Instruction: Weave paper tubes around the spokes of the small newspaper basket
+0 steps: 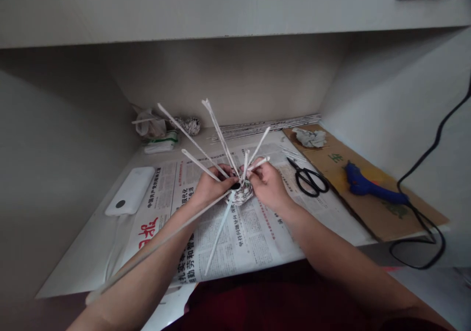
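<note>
A small woven paper basket (241, 195) stands between my hands above the newspaper (235, 242). Rolled-paper strips (219, 129) fan up and outward from its rim, and a long one runs back over my left forearm. One pale strip (221, 228) hangs toward the table's front edge. My left hand (213, 184) grips the basket's left side, its fingers closed around the rim and strip bases. My right hand (268, 183) pinches the strips at the right of the rim. The fingertips are partly hidden behind the strips.
Black-handled scissors (311, 179) lie right of my right hand. Further right, a blue glue gun (371, 188) with a black cord rests on cardboard (342, 174) beside crumpled paper (309, 137). A white power bank (131, 191) lies left. Paper rods (265, 127) and a plastic bag (149, 124) are behind.
</note>
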The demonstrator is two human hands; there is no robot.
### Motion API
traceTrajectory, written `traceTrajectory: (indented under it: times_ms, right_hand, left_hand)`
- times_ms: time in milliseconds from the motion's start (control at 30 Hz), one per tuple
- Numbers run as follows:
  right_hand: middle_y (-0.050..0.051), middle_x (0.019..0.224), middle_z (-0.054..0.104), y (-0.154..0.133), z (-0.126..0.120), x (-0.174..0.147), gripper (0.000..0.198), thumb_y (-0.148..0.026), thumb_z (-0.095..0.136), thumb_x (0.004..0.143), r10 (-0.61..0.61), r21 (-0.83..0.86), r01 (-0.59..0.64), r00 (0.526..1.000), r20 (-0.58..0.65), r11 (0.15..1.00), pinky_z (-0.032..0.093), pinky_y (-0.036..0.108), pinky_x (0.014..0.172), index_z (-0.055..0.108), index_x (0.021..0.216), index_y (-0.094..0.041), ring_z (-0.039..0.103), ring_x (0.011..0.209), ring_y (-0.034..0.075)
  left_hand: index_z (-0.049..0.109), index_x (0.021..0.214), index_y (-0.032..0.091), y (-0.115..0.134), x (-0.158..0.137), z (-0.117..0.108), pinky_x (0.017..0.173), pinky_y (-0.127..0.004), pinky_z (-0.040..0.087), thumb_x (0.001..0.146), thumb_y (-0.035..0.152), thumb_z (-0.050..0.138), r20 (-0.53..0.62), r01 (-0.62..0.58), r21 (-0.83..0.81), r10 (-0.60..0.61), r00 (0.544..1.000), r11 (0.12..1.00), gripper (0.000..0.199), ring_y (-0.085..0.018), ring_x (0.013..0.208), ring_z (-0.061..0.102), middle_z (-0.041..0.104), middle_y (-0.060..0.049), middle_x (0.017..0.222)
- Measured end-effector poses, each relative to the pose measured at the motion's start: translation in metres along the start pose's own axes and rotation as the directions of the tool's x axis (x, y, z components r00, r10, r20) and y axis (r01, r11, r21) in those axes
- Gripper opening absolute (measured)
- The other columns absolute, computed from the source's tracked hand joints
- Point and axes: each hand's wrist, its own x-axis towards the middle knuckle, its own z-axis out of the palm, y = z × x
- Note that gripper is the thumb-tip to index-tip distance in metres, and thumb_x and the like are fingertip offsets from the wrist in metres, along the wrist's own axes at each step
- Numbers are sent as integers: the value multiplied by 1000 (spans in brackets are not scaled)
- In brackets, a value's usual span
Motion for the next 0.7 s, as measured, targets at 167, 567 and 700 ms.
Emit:
traceTrajectory:
  times_ms: [167, 567, 700]
  right_hand:
    - [4, 102, 69, -9, -3, -4, 3, -21, 55, 84, -136, -75, 135, 991, -1, 988, 51, 30, 80, 55, 85, -23, 67, 87, 17]
    - [-3, 66, 63, 0, -2, 9, 26, -30, 72, 67, 257, 354, -262, 964, 61, 898, 49, 28, 65, 50, 75, -20, 62, 62, 14]
    - [-2, 67, 64, 0, 0, 8, 23, -31, 70, 67, 239, 322, -216, 971, -31, 922, 48, 27, 64, 50, 72, -20, 62, 64, 14]
  left_hand:
    - [66, 76, 14, 3, 0, 0, 61, -28, 50, 67, 27, 75, 24, 35, 7, -35, 999, 999, 18, -15, 62, 64, 70, -4, 71]
    - [72, 85, 12, 1, -4, 5, 67, -30, 52, 73, 31, 71, 15, -22, 42, 21, 1000, 999, 23, -20, 73, 67, 74, -9, 81]
    - [70, 76, 13, 2, -4, 5, 60, -28, 50, 71, 32, 73, -36, -60, 90, 64, 997, 994, 20, -18, 66, 65, 71, -7, 73]
